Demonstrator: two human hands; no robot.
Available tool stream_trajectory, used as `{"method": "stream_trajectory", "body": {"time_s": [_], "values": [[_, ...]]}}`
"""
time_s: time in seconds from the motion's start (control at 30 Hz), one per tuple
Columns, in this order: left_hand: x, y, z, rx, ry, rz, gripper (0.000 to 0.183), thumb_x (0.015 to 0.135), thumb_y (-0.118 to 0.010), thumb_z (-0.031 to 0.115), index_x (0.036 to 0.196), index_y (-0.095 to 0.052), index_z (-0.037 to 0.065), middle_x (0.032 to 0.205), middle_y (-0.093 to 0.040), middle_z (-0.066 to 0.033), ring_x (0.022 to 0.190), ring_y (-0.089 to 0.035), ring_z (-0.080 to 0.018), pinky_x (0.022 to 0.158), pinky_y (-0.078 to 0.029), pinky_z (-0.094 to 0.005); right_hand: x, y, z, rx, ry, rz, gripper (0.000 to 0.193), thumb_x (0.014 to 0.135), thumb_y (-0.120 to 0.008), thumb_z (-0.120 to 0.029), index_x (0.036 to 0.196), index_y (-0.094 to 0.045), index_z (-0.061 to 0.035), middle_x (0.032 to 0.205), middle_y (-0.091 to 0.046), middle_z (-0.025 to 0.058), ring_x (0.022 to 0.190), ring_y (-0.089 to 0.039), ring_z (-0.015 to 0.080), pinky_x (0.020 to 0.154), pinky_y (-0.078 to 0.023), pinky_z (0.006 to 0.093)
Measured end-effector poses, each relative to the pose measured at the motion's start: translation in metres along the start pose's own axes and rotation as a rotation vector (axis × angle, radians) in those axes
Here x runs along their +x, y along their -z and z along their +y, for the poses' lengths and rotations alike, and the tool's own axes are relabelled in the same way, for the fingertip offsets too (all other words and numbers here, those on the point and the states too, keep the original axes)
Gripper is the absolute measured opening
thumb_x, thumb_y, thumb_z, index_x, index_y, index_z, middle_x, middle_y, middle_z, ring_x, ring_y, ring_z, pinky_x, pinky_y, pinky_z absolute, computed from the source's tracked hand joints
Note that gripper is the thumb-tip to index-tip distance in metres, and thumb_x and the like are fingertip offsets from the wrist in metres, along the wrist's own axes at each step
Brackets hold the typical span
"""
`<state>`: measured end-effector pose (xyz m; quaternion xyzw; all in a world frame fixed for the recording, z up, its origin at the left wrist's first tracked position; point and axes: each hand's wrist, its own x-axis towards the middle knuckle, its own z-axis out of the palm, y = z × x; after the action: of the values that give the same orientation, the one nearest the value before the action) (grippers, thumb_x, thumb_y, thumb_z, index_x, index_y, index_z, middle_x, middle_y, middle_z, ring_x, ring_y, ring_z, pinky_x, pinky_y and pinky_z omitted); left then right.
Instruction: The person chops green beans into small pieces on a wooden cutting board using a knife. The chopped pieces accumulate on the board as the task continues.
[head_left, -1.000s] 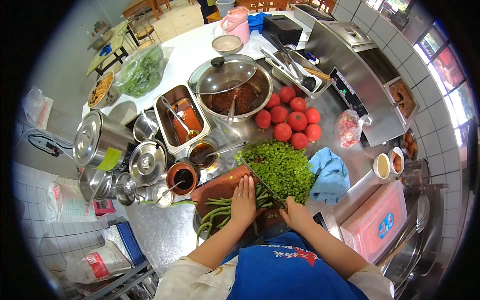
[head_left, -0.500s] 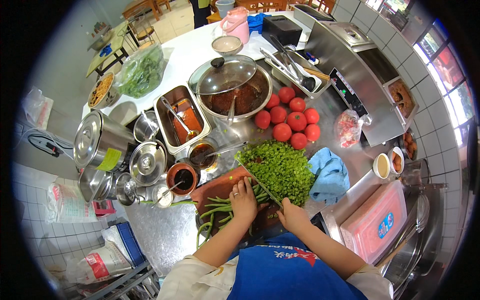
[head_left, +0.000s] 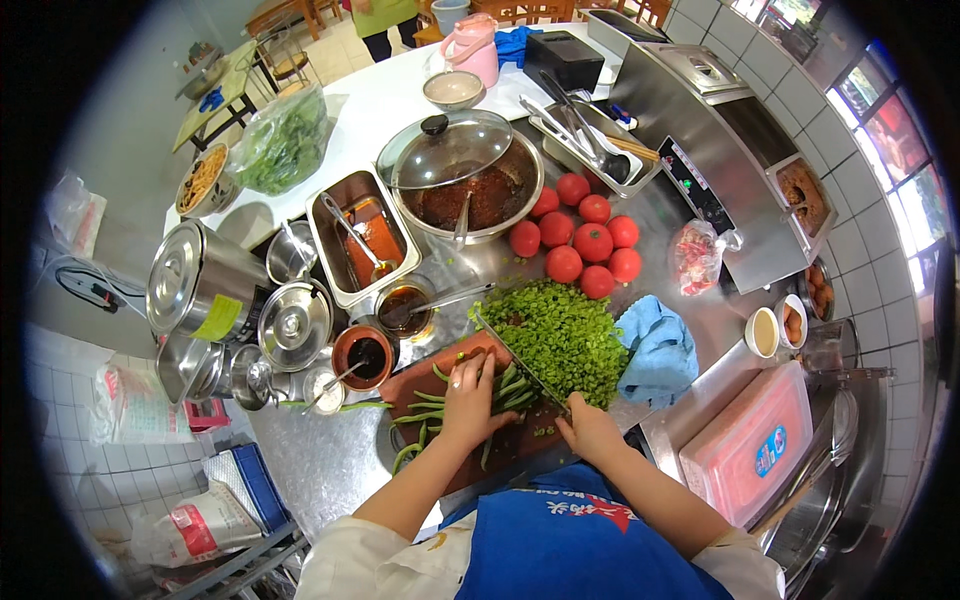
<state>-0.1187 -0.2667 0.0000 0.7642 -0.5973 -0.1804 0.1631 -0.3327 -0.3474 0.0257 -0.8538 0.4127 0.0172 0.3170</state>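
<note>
My right hand (head_left: 588,430) is closed around the handle of a kitchen knife (head_left: 522,362). Its blade points away to the left, along the near left edge of a heap of chopped green pieces (head_left: 560,340). On a reddish-brown cutting board (head_left: 400,388) lie long, slender green beans (head_left: 512,388). My left hand (head_left: 470,400) rests over them, fingers stretched forward and thumb spread to the right. Beans show on both sides of this hand, while those under the palm are hidden. A few small cut bits (head_left: 545,432) lie near the knife handle.
Beyond the heap sit several tomatoes (head_left: 592,243) and a glass-lidded pot (head_left: 470,205). Sauce bowls (head_left: 364,357), a steel sauce tray (head_left: 352,280) and lidded pots (head_left: 295,325) crowd the left. A blue cloth (head_left: 658,352) and a pink-filled plastic box (head_left: 750,440) are on the right.
My left hand has shifted a little left over the beans, and its thumb has spread out. The knife and right hand have barely moved. A person in the background shows more.
</note>
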Motion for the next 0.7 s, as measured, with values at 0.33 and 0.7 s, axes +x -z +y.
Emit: {"method": "stream_trajectory", "body": {"time_s": [0.33,0.7], "values": [[-0.036,-0.008,-0.012,0.021,-0.033,-0.037,0.075,0.073,-0.059,0.0,0.141,-0.03,-0.01,0.146,-0.031,-0.0258,0.135,-0.032,-0.0398,0.113,-0.026,-0.0472,0.001,-0.001,0.002,0.026,0.003,0.01,0.03,0.087,-0.063,-0.024,0.097,-0.043,-0.0036,0.073,-0.064,0.0213,0.071,-0.064,0.0408,0.062,-0.051,0.0497],[-0.048,-0.008,-0.012,0.078,-0.315,-0.045,0.066,0.084,-0.053,0.004,0.144,-0.028,-0.007,0.151,-0.021,-0.0279,0.139,-0.023,-0.044,0.113,-0.025,-0.0511,0.0,0.003,-0.001,0.096,-0.042,-0.027,0.029,0.088,-0.064,-0.022,0.099,-0.047,-0.0019,0.079,-0.065,0.022,0.076,-0.063,0.0422,0.066,-0.05,0.0486]]}}
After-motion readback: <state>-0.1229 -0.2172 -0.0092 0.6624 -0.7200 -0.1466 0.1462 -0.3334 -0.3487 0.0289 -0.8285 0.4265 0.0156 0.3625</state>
